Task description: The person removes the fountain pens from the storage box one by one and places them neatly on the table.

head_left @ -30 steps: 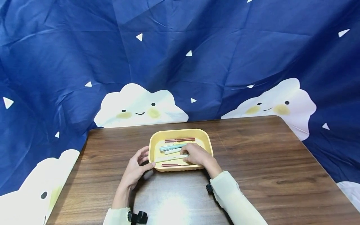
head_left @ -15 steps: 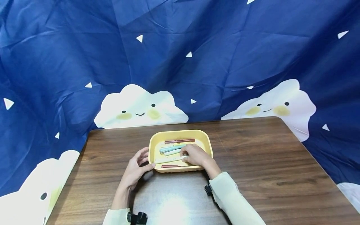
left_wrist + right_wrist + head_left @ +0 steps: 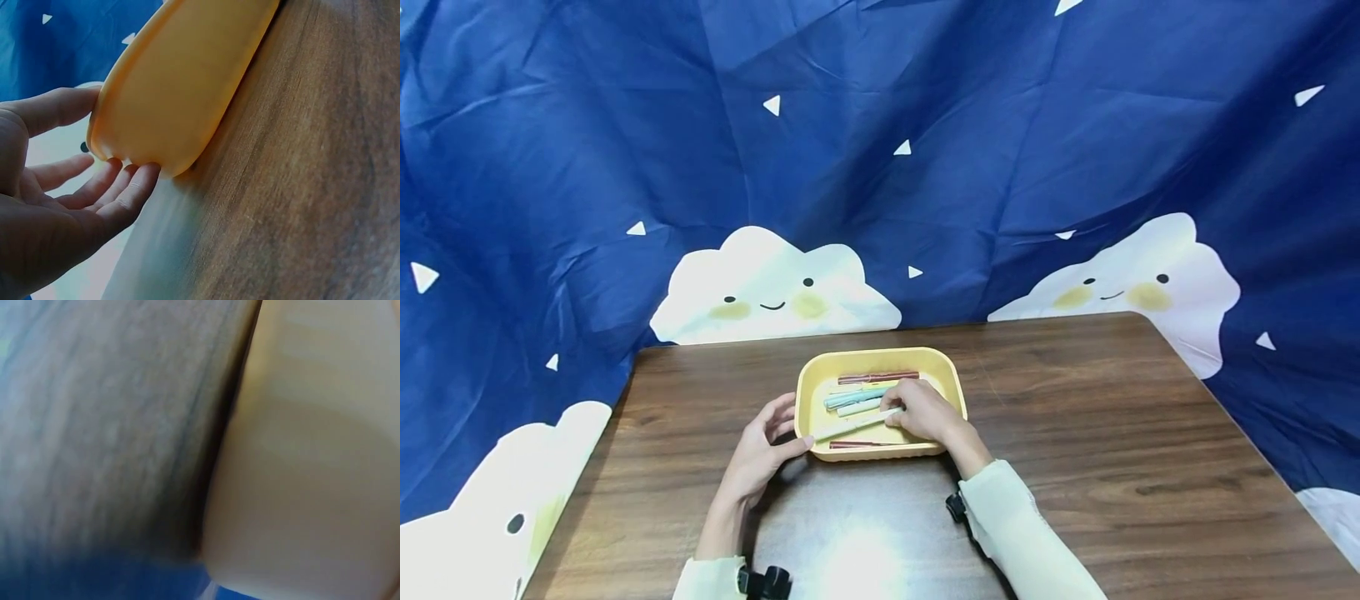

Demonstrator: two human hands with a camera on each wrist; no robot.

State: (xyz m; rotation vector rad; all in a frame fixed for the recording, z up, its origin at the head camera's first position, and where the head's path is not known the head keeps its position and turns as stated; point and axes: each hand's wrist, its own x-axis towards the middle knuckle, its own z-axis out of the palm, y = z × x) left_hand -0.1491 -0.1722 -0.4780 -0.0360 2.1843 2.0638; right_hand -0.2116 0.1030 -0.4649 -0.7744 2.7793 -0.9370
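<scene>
Right hand pinches pale pen by one end inside yellow tray, left hand gripping tray's end; firm brace, light pinch, shallow angle should spare neighbouring pens

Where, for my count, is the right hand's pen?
In the head view, the pale-green pen slants at front left of the yellow tray, behind the nearer maroon pen, its right end in the right hand.

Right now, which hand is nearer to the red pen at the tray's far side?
Right. The right hand is in the tray, near the right end of the red pen; the left hand is farther, at the tray's left end.
</scene>
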